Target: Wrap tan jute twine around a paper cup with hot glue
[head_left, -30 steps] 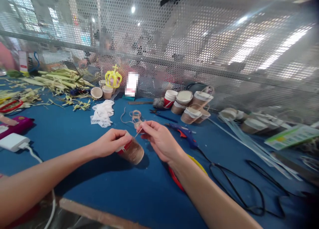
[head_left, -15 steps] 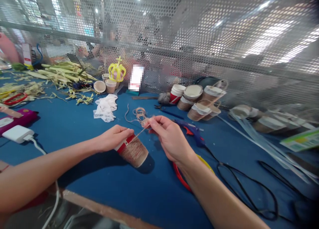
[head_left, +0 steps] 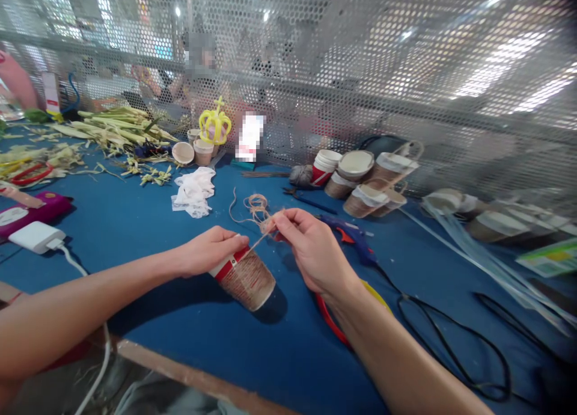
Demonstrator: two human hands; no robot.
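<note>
A paper cup (head_left: pixel 246 278) wound with tan twine lies tilted on the blue table (head_left: pixel 148 240), a red-and-white band showing near its rim. My left hand (head_left: pixel 210 250) is closed round the cup's rim end. My right hand (head_left: pixel 309 246) pinches the tan twine (head_left: pixel 258 209) just above the cup, and the strand runs taut from the fingers down to the cup. A loose coil of the same twine lies on the table right behind my hands.
A blue glue gun (head_left: pixel 354 237) with a black cord (head_left: pixel 451 337) lies to the right. Several twine-wrapped cups (head_left: pixel 365 183) stand at the back by the mesh screen (head_left: pixel 360 72). White cloth (head_left: pixel 193 192), green leaf strips (head_left: pixel 112 132), a yellow crown (head_left: pixel 215 126) and a white charger (head_left: pixel 33 237) sit left.
The view has shifted, so everything sits a little right and lower. My hands keep their grip; the cup has tilted slightly more toward me and shows more of its red band.
</note>
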